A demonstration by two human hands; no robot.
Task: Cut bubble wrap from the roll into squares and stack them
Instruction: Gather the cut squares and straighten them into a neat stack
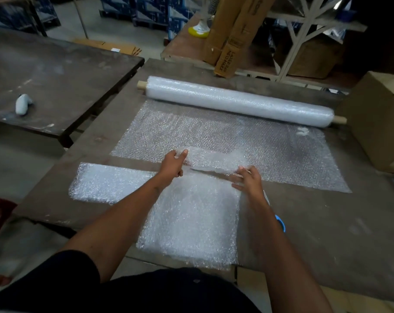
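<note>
Since only the head view is on offer, everything is placed from the bubble wrap roll [239, 101], which lies across the far side of the worktable [322, 224] on its wooden core. Toward the person from the roll, an unrolled sheet [214, 136] lies flat on the table. Nearer again than that sheet, a cut piece [212, 160] is held up by its far edge, its near part draped onto the stack of squares [189, 222] at the table's front edge. To the left of the stack, a long narrow strip [110, 182] of wrap lies flat.

To do this step well, my judgement is that the piece should be drawn taut between both hands, its corners lined up over the stack below, then lowered flat so no fold is trapped.

The left hand [172, 164] grips the piece's left end, thumb on top and fingers curled under. The right hand [248, 179] has its fingers spread fairly straight on the piece's right end; whether it pinches or only presses I cannot tell, as the wrap blurs there. Both forearms reach forward from the body, nearly parallel. A blue-handled tool [281, 223], probably scissors, peeks out beside the right forearm.
</note>
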